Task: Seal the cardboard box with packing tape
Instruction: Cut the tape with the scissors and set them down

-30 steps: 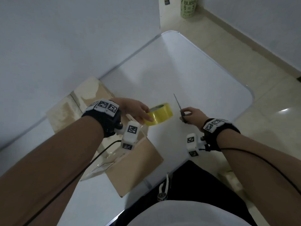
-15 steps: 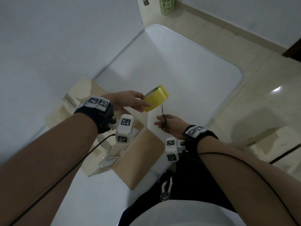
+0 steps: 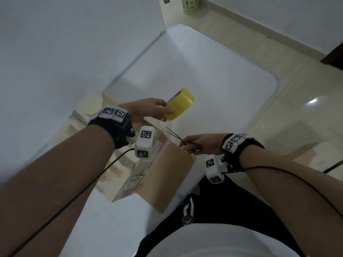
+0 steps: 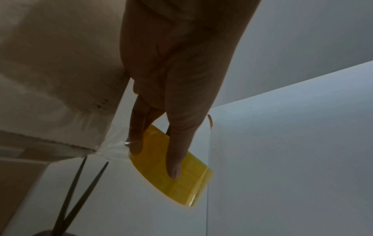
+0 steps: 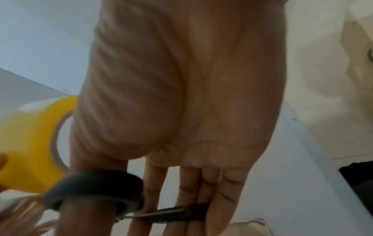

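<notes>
My left hand (image 3: 148,108) grips the yellow roll of packing tape (image 3: 180,103) and holds it above the table beyond the cardboard box (image 3: 165,175). A clear strip of tape (image 3: 159,127) stretches from the roll (image 4: 171,172) down to the box corner (image 4: 60,111). My right hand (image 3: 200,143) holds dark scissors (image 3: 175,136) by their handles (image 5: 96,188). The blades (image 4: 80,188) stand apart, their tips just below the stretched strip (image 4: 113,150) next to the box edge.
The box sits at the near left of the white table (image 3: 204,75), against a white wall (image 3: 65,52). A green cylindrical container (image 3: 189,5) stands on the tiled floor beyond the table's far end. My lap lies under the near edge.
My right hand has brought the scissors left and down, from beside the roll to the stretched tape at the box, and the blades have parted. My left hand has lifted the roll a little farther away.
</notes>
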Action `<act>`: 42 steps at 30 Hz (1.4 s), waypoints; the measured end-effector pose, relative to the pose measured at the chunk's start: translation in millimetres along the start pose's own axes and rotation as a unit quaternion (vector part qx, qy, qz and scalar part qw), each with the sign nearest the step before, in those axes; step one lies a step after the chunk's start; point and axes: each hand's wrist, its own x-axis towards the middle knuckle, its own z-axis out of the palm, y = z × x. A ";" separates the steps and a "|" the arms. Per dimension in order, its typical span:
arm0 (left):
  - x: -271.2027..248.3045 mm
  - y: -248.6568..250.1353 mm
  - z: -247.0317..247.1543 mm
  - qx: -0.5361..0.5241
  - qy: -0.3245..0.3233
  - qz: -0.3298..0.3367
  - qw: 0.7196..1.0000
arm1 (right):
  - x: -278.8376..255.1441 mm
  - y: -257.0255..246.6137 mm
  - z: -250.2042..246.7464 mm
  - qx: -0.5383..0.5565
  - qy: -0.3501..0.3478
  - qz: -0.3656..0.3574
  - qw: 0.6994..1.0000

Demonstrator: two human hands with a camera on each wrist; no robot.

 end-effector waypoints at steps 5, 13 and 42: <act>-0.4 1.4 -0.3 0.002 -0.010 -0.012 1.000 | -3.2 -12.4 4.2 -0.003 -0.011 -0.042 0.999; 6.5 -0.7 -1.0 0.008 -0.006 0.003 1.000 | -0.3 -25.6 11.2 -0.025 0.018 -0.084 0.996; 11.0 -8.4 -10.4 -0.140 0.099 0.069 0.983 | 9.2 -41.9 -28.1 -0.262 0.218 0.063 0.938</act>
